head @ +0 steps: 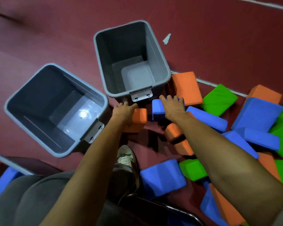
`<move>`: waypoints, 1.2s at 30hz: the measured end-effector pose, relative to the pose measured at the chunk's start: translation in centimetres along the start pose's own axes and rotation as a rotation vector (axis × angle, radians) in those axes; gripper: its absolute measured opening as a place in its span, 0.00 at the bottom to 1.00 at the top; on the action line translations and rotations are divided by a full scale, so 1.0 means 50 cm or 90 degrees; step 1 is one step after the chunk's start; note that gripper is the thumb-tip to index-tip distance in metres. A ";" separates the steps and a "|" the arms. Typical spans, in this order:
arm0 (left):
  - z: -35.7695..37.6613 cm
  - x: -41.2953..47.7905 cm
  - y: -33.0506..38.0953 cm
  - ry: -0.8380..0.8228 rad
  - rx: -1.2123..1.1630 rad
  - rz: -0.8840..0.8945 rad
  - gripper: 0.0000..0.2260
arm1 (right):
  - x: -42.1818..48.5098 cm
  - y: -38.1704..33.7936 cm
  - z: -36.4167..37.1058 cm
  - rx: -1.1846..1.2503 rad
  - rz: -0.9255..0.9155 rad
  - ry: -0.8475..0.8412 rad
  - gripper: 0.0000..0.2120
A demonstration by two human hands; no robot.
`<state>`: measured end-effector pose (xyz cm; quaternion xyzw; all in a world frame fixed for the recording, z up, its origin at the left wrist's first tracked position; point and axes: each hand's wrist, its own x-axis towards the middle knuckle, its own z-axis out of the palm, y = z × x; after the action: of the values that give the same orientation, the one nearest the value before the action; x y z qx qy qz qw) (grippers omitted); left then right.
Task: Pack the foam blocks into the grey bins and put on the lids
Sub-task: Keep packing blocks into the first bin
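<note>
Two grey bins stand open on the red floor with nothing inside: one at the left (pixel 15 101), one further back in the middle (pixel 100 53). No lids are in view. My left hand (pixel 123 112) grips a small orange foam block (pixel 140 118) just in front of the middle bin. My right hand (pixel 174 106) lies over a blue foam block (pixel 157 108) beside it, fingers curled over its far edge. Several more orange, blue and green blocks lie piled to the right (pixel 219 99).
My shoe (pixel 125 156) is planted on the floor below the hands, with a dark chair frame (pixel 178 209) near it. More blocks lie at the bottom left (pixel 3 178). A pale scrap (pixel 167 39) lies beyond the middle bin. White floor lines cross the upper right.
</note>
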<state>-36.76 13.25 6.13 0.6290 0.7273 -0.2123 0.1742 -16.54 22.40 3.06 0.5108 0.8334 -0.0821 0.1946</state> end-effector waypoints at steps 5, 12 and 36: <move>-0.065 -0.077 -0.015 0.093 -0.037 -0.030 0.30 | -0.061 -0.032 -0.093 0.013 -0.067 -0.001 0.40; -0.134 -0.213 -0.063 0.121 -0.075 -0.070 0.33 | -0.146 -0.077 -0.213 0.046 -0.117 -0.030 0.36; -0.046 -0.780 -0.496 0.219 -0.164 -0.399 0.39 | -0.421 -0.671 -0.461 -0.116 -0.473 0.150 0.29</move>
<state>-55.50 -21.25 30.61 0.3755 0.9237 -0.0534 0.0542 -43.27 -2.71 30.54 0.1611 0.9819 -0.0135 0.0989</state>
